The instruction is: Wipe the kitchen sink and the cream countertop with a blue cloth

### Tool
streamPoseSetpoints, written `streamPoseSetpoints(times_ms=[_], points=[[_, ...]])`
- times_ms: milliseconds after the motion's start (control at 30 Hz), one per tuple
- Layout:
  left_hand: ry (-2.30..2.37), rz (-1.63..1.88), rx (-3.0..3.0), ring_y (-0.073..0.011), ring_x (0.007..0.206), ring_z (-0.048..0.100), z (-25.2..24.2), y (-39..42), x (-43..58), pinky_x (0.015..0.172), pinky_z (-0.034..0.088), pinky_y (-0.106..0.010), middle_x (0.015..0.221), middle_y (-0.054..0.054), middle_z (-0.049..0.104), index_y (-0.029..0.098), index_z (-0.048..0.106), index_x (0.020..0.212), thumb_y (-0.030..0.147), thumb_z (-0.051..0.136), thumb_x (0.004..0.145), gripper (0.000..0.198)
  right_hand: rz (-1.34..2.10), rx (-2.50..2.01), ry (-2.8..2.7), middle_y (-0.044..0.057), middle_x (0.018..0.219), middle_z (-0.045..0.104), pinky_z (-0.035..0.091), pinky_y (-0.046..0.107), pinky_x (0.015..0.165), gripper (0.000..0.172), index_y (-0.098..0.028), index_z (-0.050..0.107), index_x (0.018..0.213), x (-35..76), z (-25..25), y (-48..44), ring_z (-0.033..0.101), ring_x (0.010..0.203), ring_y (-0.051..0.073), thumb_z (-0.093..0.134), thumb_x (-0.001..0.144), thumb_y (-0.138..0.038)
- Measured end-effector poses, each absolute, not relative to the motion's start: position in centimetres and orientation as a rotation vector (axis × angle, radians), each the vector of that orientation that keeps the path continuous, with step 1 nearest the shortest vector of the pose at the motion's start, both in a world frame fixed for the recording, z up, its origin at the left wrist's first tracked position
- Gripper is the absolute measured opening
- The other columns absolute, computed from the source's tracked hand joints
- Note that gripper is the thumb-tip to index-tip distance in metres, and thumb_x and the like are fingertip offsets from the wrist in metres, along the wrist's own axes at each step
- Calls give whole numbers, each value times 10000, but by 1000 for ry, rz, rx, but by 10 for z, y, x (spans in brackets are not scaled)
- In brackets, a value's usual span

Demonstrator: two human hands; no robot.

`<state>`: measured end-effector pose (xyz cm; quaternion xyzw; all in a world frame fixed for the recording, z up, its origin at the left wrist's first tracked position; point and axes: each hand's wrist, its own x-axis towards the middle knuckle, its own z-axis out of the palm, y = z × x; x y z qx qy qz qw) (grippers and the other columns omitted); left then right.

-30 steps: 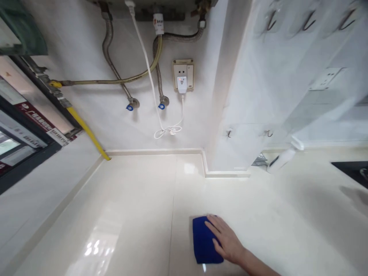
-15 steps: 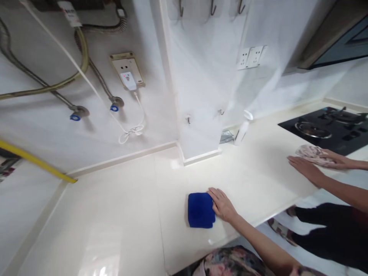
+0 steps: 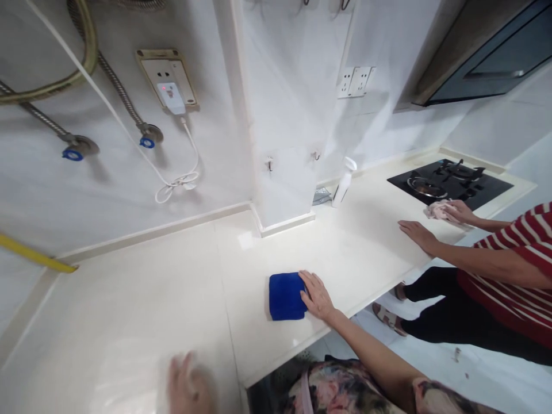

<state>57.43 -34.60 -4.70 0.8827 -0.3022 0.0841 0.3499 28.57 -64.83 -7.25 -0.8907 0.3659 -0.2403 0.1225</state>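
A folded blue cloth (image 3: 286, 296) lies flat on the pale countertop (image 3: 172, 276). At its right edge is my right hand (image 3: 318, 298), fingers over the upper right corner and thumb at the side, gripping that edge. My left hand (image 3: 190, 386) is at the bottom, over the counter left of the seam. It is smeared by motion, so its finger position is unclear; no object shows in it.
A co-worker in a striped top (image 3: 513, 270) stands at right, one hand on a crumpled pale cloth (image 3: 439, 209). Behind are a spray bottle (image 3: 344, 183) and gas hob (image 3: 448, 181). A plugged-in charger (image 3: 171, 96) and yellow pipe (image 3: 38, 253) are at left.
My left hand has come into view at the bottom. The camera view has shifted, showing more of the co-worker. My right hand remains at the blue cloth's edge, its fingers slightly further over it.
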Motion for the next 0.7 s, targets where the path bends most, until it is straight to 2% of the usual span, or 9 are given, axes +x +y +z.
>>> streamPoseSetpoints(times_ms=[67,133,233,300,400,567,700], points=[[-1090,73,2093,-301,1383,486,-53,-391,549,1017,569,-468,1533,-88,468,243,614,1340,373,415,1013,404,-686,-2602,1062,150,1597,419,330,553,1224,642,-174,272,1617,284,-73,-637,365,1495,270,410,1010,-329],[-1349,-16,1901,-244,1414,456,-57,-432,520,1103,517,-400,1564,-93,426,210,590,1359,255,400,1017,393,-657,-2612,1038,153,1614,389,322,550,1229,640,-173,281,1612,281,-72,-631,343,1507,272,417,1013,-352],[-1561,-4,1774,-248,1467,379,-64,-470,481,1164,462,-440,1557,-141,423,150,457,1476,195,411,1012,469,-607,-2637,1033,151,1611,394,315,557,1229,616,-183,338,1591,279,-68,-630,344,1505,276,427,1007,-359],[-1591,28,1753,-258,1462,384,-67,-479,466,1175,445,-477,1533,-153,448,139,410,1508,188,436,1008,503,-592,-2646,1049,152,1604,405,323,562,1222,621,-184,354,1584,279,-66,-631,351,1500,280,439,993,-354],[-1534,-24,1749,-253,1446,405,-69,-480,461,1187,428,-486,1516,-131,471,167,450,1486,192,459,1007,479,-622,-2645,1065,158,1589,424,331,565,1214,633,-169,379,1570,281,-63,-631,363,1489,288,460,966,-340],[-1386,-148,1740,-201,1333,535,-71,-477,471,1129,494,-409,1410,-93,582,193,532,1408,215,457,1019,397,-691,-2624,1070,168,1553,462,325,566,1211,631,-150,431,1534,285,-61,-629,380,1471,299,478,929,-324],[-1382,-106,1732,-177,1270,580,-70,-477,474,1073,528,-361,1357,-78,619,212,518,1411,185,491,1004,409,-722,-2603,1047,174,1543,468,335,573,1200,647,-145,442,1522,285,-60,-629,382,1462,312,501,902,-320]])
